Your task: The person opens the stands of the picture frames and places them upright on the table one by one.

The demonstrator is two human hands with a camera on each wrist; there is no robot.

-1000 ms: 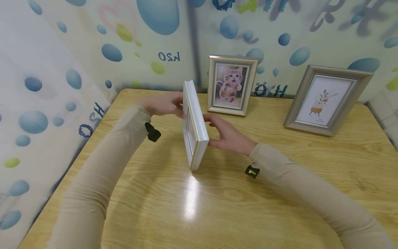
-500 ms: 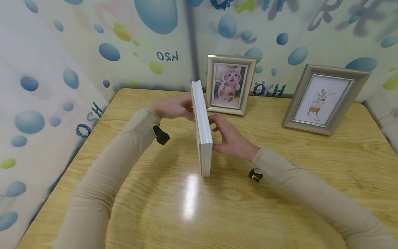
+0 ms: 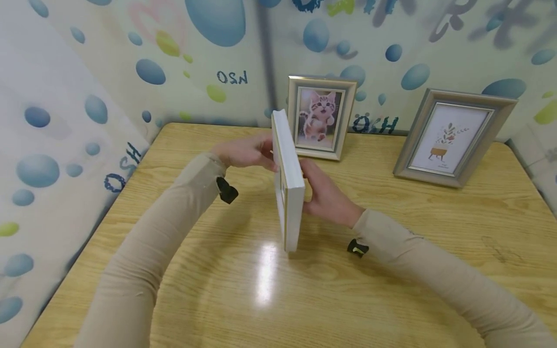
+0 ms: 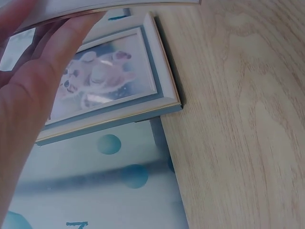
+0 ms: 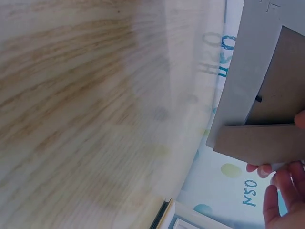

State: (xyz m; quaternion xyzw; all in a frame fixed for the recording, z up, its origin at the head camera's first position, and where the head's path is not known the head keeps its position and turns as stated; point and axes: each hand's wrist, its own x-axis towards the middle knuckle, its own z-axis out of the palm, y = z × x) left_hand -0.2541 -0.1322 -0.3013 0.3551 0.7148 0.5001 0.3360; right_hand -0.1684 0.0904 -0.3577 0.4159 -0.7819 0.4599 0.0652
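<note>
A white picture frame [image 3: 292,159] stands upright between my hands in the head view, nearly edge-on. My left hand [image 3: 245,151] grips its far side, with fingers partly hidden behind it; in the left wrist view this hand [image 4: 33,71] reaches up to the frame's edge [image 4: 109,6]. On the right, my right hand [image 3: 328,193] holds the frame from its back. The right wrist view shows the brown backing [image 5: 281,81] and a fold-out stand [image 5: 262,143], with fingers [image 5: 286,191] at the stand. Whether the frame touches the table cannot be told.
Behind stands a silver picture frame with a kitten photo [image 3: 321,118]. Farther right, another silver frame [image 3: 448,137] shows a plant picture. Both are on the wooden table [image 3: 209,290], against a wall [image 3: 196,48] patterned with blue and green ovals.
Both hands have carried the white frame a little to the right. It has turned so that less of its front shows. The two silver frames have stayed in place.
</note>
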